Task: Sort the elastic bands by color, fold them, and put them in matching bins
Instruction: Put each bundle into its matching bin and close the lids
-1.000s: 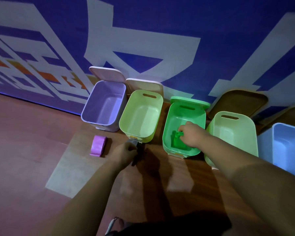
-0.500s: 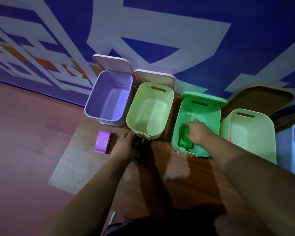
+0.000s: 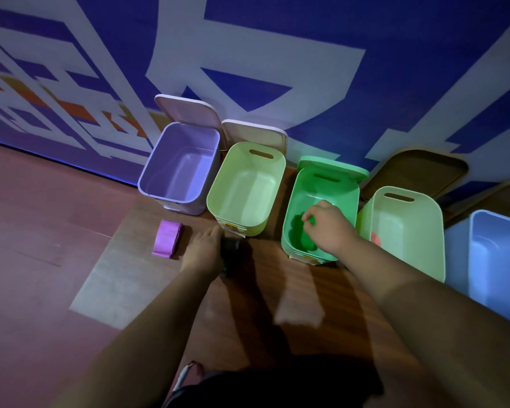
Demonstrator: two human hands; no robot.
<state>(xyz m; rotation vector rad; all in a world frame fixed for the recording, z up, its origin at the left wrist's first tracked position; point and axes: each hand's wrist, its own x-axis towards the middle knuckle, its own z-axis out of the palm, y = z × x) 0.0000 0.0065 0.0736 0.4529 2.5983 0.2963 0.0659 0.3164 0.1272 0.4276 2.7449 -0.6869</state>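
Right hand lets the green band down into its bin

Right hand (image 3: pixel 329 228) is deep in the bright green bin (image 3: pixel 348 198), fingers pinched narrow at the green band (image 3: pixel 302 235), which half a second ago was held higher and now lies on the bin floor; that color looks nearly done. Left hand (image 3: pixel 203 248) has slid toward 12 o'clock, curled over a dark band (image 3: pixel 230 250); its grip I cannot tell. At its 9 o'clock a folded purple band (image 3: pixel 168 238) waits below the purple bin (image 3: pixel 159 184). Brown wooden floor (image 3: pixel 42 231), blue-and-white wall (image 3: pixel 395 69) behind, dim light
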